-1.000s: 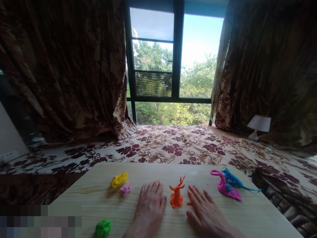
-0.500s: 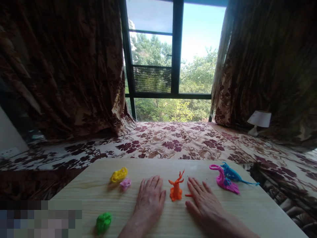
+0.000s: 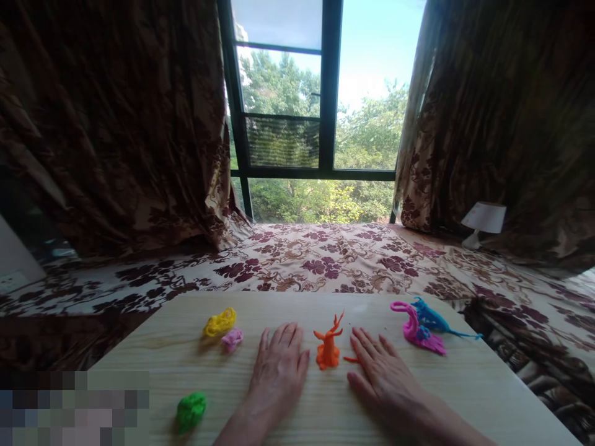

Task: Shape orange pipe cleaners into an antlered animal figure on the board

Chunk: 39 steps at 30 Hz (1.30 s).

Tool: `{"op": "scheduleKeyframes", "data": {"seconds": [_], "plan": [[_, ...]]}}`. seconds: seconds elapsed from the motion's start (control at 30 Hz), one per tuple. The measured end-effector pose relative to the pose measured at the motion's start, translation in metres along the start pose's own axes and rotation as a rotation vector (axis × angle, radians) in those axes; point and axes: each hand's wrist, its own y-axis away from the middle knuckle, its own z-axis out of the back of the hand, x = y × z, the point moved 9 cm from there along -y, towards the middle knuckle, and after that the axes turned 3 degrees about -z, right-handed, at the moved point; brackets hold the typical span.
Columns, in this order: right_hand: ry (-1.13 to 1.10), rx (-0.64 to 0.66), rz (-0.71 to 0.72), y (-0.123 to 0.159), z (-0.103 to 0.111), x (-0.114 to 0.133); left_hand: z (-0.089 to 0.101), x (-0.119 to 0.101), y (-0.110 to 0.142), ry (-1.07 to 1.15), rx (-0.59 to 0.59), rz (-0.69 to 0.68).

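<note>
Head view, left to right: a blurred patch (image 3: 74, 406) hides the near-left corner of the wooden table (image 3: 465, 384). A green lump (image 3: 191, 411) sits near it, its shape hard to read. The left hand (image 3: 277, 371) lies flat, fingers spread, holding nothing. An orange figure (image 3: 328, 347) stands between the hands. The right hand (image 3: 388, 384) lies flat and empty, partly covering an orange scrap (image 3: 349, 359).

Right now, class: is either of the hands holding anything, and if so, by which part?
Nothing is held. The left hand and right hand lie flat, palms down, on the wooden table, either side of the orange figure.
</note>
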Motion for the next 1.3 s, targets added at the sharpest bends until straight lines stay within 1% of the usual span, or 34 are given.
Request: {"op": "scheduleKeyframes", "data": {"seconds": [0.03,0.1,0.2,0.27,0.33,0.47,0.53,0.67,0.73,0.77,0.87,0.93,0.97,1.03,1.1,1.17,1.23,1.3], "plan": [[-0.009,0.006,-0.006,-0.001,0.000,0.000,0.001,0.000,0.000,-0.010,-0.008,-0.003],[-0.012,0.022,0.052,0.007,-0.005,0.005,0.005,-0.001,-0.001,-0.031,-0.033,-0.020],[-0.014,0.032,0.194,0.032,-0.013,0.013,0.016,-0.002,-0.003,-0.043,-0.099,-0.038],[-0.030,0.018,0.221,0.046,-0.009,0.013,0.024,0.001,-0.006,-0.031,-0.140,-0.028],[-0.060,-0.017,0.161,0.050,0.003,0.006,0.031,0.004,-0.008,-0.011,-0.176,-0.015],[-0.146,-0.118,-0.018,0.044,0.030,-0.009,0.044,0.012,-0.010,0.032,-0.241,0.007],[-0.200,-0.140,-0.049,0.040,0.035,-0.010,0.050,0.015,-0.011,0.058,-0.276,0.019],[-0.314,-0.166,-0.062,0.037,0.038,-0.009,0.059,0.018,-0.011,0.122,-0.347,0.015],[-0.422,-0.175,-0.098,0.037,0.041,-0.012,0.066,0.019,-0.010,0.160,-0.389,0.008],[-0.509,-0.178,-0.133,0.036,0.044,-0.014,0.072,0.019,-0.009,0.182,-0.417,0.005],[-0.876,-0.212,-0.244,0.029,0.060,-0.016,0.096,0.016,-0.003,0.286,-0.533,0.004],[-1.108,-0.267,-0.246,0.017,0.076,-0.006,0.112,0.012,-0.001,0.419,-0.582,0.021],[-1.196,-0.310,-0.222,0.011,0.086,0.001,0.117,0.008,-0.002,0.509,-0.569,0.035],[-1.315,-0.355,-0.149,-0.004,0.101,0.019,0.118,-0.003,-0.007,0.711,-0.471,0.057],[-1.389,-0.366,-0.103,-0.017,0.107,0.035,0.114,-0.019,-0.013,0.884,-0.341,0.049],[-1.430,-0.360,-0.091,-0.025,0.108,0.045,0.112,-0.034,-0.018,0.990,-0.236,0.027],[-1.437,-0.352,-0.091,-0.028,0.109,0.052,0.111,-0.041,-0.021,1.047,-0.188,0.024],[-1.418,-0.342,-0.081,-0.027,0.111,0.054,0.111,-0.039,-0.023,1.079,-0.186,0.045]]}}
